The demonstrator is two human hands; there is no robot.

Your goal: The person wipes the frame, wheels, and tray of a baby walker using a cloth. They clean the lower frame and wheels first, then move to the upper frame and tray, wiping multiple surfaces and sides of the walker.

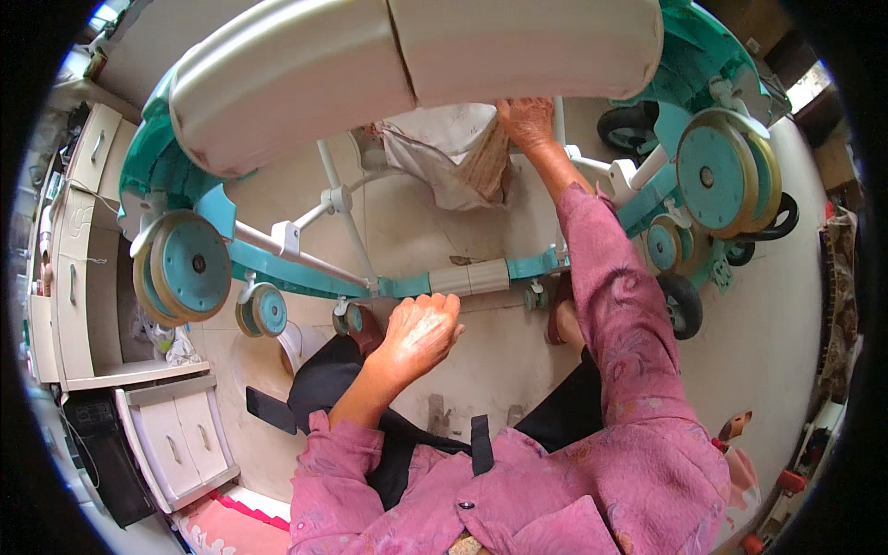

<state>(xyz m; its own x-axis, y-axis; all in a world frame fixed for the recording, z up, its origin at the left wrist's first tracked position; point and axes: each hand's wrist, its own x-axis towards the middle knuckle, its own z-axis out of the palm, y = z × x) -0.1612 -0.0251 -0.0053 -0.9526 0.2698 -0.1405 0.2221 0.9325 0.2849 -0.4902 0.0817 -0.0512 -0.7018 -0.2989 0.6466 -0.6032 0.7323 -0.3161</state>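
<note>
A teal and white wheeled frame, apparently a baby walker (513, 48), stands before me, its thick white padded section closest to the camera. Paired teal wheels (198, 262) hang at both sides. Below, a curved teal lower bar (406, 286) with smaller wheels runs near my feet. My right hand (528, 121) reaches under the padded section beside a stained white cloth (444, 159); its fingertips are hidden, so its grip cannot be made out. My left hand (420, 329), fingers curled, is nearest the lower bar's beige middle section (470, 277); nothing shows in it.
Black wheels (628, 128) are visible at the right. A white cabinet (83, 277) with drawers stands at the left, above a small two-door cabinet (177, 437). A white bucket (267, 357) is beside my left leg. A dark flat object (270, 409) lies near my left knee.
</note>
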